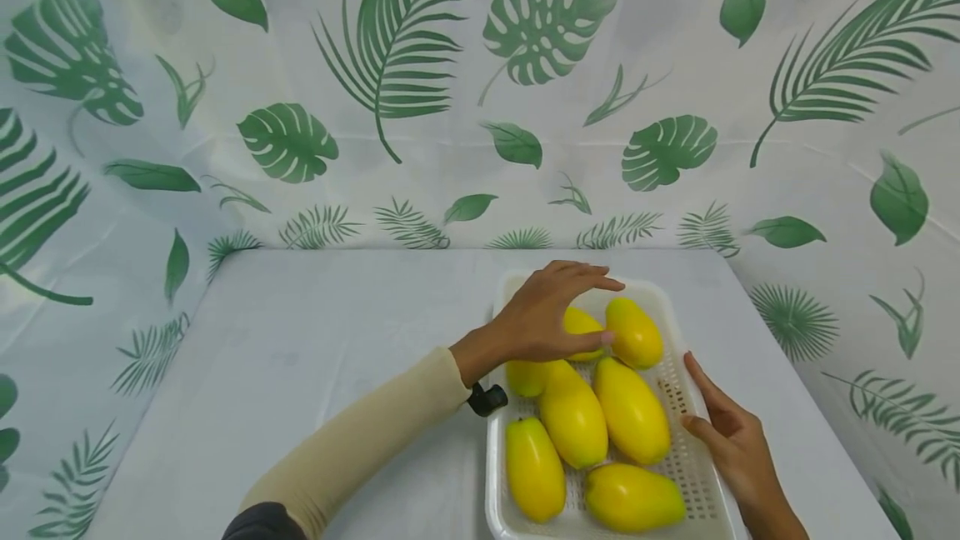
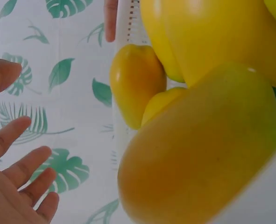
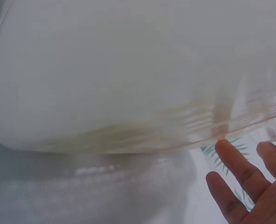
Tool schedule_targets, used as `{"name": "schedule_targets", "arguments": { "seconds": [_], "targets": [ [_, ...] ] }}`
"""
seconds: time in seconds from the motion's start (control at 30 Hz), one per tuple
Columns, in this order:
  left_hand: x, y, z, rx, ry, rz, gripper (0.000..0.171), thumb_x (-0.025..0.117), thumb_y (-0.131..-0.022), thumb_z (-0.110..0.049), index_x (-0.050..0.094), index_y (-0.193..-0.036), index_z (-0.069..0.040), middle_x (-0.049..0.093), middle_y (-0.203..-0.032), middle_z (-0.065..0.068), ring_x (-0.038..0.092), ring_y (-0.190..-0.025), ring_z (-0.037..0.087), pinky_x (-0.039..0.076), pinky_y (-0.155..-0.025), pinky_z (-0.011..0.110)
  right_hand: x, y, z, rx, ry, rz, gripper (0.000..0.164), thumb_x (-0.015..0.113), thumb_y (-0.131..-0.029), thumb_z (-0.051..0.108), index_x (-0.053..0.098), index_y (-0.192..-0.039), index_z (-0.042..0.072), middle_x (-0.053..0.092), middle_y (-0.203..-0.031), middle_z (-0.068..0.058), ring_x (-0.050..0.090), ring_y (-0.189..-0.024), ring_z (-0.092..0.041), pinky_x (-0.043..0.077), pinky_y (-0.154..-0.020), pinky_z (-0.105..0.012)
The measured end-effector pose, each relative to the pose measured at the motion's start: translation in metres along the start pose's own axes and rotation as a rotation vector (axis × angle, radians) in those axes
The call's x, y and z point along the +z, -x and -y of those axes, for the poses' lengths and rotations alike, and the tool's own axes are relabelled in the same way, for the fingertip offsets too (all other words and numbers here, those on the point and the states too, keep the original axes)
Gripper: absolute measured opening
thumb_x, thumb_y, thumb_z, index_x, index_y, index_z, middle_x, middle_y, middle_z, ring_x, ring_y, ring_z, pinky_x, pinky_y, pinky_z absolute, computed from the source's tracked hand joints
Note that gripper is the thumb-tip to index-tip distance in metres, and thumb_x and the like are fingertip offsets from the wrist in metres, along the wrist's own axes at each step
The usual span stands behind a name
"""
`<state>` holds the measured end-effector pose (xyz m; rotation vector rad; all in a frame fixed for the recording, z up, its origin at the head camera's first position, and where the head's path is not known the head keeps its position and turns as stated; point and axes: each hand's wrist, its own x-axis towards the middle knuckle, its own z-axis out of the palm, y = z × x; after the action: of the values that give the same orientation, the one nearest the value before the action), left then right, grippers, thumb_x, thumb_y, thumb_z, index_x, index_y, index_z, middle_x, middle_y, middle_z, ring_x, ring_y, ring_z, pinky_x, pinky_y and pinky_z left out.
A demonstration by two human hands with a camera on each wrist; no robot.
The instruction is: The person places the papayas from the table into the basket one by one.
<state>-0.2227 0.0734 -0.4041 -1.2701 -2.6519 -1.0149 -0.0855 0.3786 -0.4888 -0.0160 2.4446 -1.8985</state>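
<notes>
A white plastic basket [image 1: 497, 473] with slotted walls holds several yellow mangoes [image 1: 573, 415]. My left hand [image 1: 555, 311] is over its far part, fingers spread and thumb stretched out beside the mango [image 1: 636, 333] at the far right. In the left wrist view, nothing lies between that hand's [image 2: 11, 186] thumb and fingers. Part of another mango [image 1: 583, 325] is hidden beneath the left hand. My right hand [image 1: 735, 432] holds the basket's right side, thumb over the rim. The right wrist view shows fingers [image 3: 243, 170] against the basket's outer wall [image 3: 105, 93].
The basket stands on a white-covered table [image 1: 360, 323], right of the middle. Behind it and at both sides hangs a white sheet [image 1: 450, 182] printed with green leaves. A dark wrist device [image 1: 487, 399] on the left arm overlaps the basket's left rim.
</notes>
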Motion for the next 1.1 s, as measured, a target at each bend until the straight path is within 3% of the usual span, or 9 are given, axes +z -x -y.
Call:
{"name": "schedule_targets", "arguments": {
  "seconds": [0.2, 0.43, 0.63, 0.77, 0.83, 0.9, 0.93, 1.0, 1.1],
  "targets": [
    [-0.010, 0.013, 0.000, -0.031, -0.025, 0.062, 0.073, 0.067, -0.097, -0.054, 0.044, -0.162, -0.029, 0.034, -0.174, -0.003, 0.030, -0.162, 0.021, 0.032, -0.129, 0.055, -0.004, 0.001, 0.004, 0.011, 0.135, 0.010, 0.067, 0.057, -0.110, 0.012, 0.027, -0.169, 0.025, 0.022, -0.174, 0.018, 0.050, -0.125, 0.021, 0.064, -0.079, -0.025],
    [-0.020, 0.032, -0.001, -0.106, -0.021, 0.104, 0.078, 0.062, -0.101, -0.056, 0.035, -0.167, -0.024, 0.025, -0.178, 0.004, 0.023, -0.165, 0.025, 0.026, -0.132, 0.056, -0.011, 0.001, 0.008, -0.025, 0.554, -0.007, 0.071, 0.062, -0.108, 0.023, 0.026, -0.168, 0.034, 0.020, -0.169, 0.023, 0.033, -0.121, 0.030, 0.060, -0.077, -0.014],
    [-0.023, 0.046, 0.000, -0.187, -0.043, 0.100, 0.078, 0.058, -0.104, -0.054, 0.031, -0.169, -0.020, 0.019, -0.179, 0.009, 0.020, -0.166, 0.031, 0.025, -0.132, 0.058, -0.014, -0.002, 0.013, -0.174, 0.699, -0.028, 0.075, 0.070, -0.103, 0.017, 0.033, -0.168, 0.029, 0.023, -0.170, 0.024, 0.023, -0.130, 0.035, 0.036, -0.087, 0.006],
    [-0.026, 0.055, 0.000, -0.211, -0.109, 0.106, 0.080, 0.057, -0.105, -0.055, 0.027, -0.170, -0.017, 0.016, -0.179, 0.013, 0.016, -0.166, 0.036, 0.026, -0.131, 0.059, -0.015, -0.003, 0.017, -0.220, 0.740, -0.020, 0.077, 0.071, -0.103, 0.017, 0.032, -0.168, 0.027, 0.022, -0.172, 0.019, 0.018, -0.138, 0.031, 0.026, -0.094, 0.009],
    [-0.027, 0.059, 0.000, -0.224, -0.136, 0.125, 0.083, 0.055, -0.106, -0.057, 0.023, -0.171, -0.016, 0.012, -0.179, 0.015, 0.011, -0.167, 0.037, 0.025, -0.132, 0.059, -0.016, -0.002, 0.020, -0.190, 0.757, -0.001, 0.077, 0.069, -0.105, 0.021, 0.028, -0.169, 0.029, 0.019, -0.175, 0.014, 0.018, -0.151, 0.017, 0.032, -0.115, -0.007],
    [-0.028, 0.064, -0.001, -0.234, -0.158, 0.144, 0.085, 0.054, -0.106, -0.058, 0.020, -0.171, -0.015, 0.009, -0.180, 0.016, 0.007, -0.167, 0.037, 0.024, -0.132, 0.059, -0.018, -0.002, 0.023, -0.156, 0.763, 0.024, 0.077, 0.067, -0.106, 0.024, 0.024, -0.170, 0.029, 0.016, -0.177, 0.006, 0.020, -0.164, -0.012, 0.031, -0.130, -0.039],
    [-0.029, 0.066, -0.001, -0.239, -0.164, 0.151, 0.087, 0.054, -0.106, -0.058, 0.018, -0.172, -0.015, 0.007, -0.180, 0.016, 0.005, -0.168, 0.038, 0.023, -0.132, 0.060, -0.019, -0.002, 0.024, -0.140, 0.765, 0.034, 0.078, 0.066, -0.106, 0.026, 0.022, -0.170, 0.030, 0.015, -0.177, 0.002, 0.022, -0.164, -0.027, 0.028, -0.129, -0.057],
    [-0.032, 0.070, -0.002, -0.252, -0.167, 0.161, 0.088, 0.054, -0.106, -0.059, 0.016, -0.172, -0.014, 0.003, -0.180, 0.017, 0.000, -0.168, 0.038, 0.020, -0.133, 0.061, -0.022, -0.001, 0.027, -0.118, 0.766, 0.048, 0.079, 0.066, -0.106, 0.027, 0.020, -0.170, 0.030, 0.013, -0.178, -0.004, 0.026, -0.157, -0.055, 0.022, -0.112, -0.085],
    [-0.035, 0.077, -0.003, -0.269, -0.163, 0.166, 0.090, 0.054, -0.106, -0.060, 0.013, -0.172, -0.014, 0.000, -0.179, 0.018, -0.005, -0.167, 0.039, 0.015, -0.133, 0.062, -0.028, -0.001, 0.031, -0.129, 0.789, 0.053, 0.082, 0.068, -0.105, 0.025, 0.019, -0.171, 0.029, 0.013, -0.178, -0.012, 0.030, -0.147, -0.065, 0.022, -0.105, -0.090]
  ]
}}
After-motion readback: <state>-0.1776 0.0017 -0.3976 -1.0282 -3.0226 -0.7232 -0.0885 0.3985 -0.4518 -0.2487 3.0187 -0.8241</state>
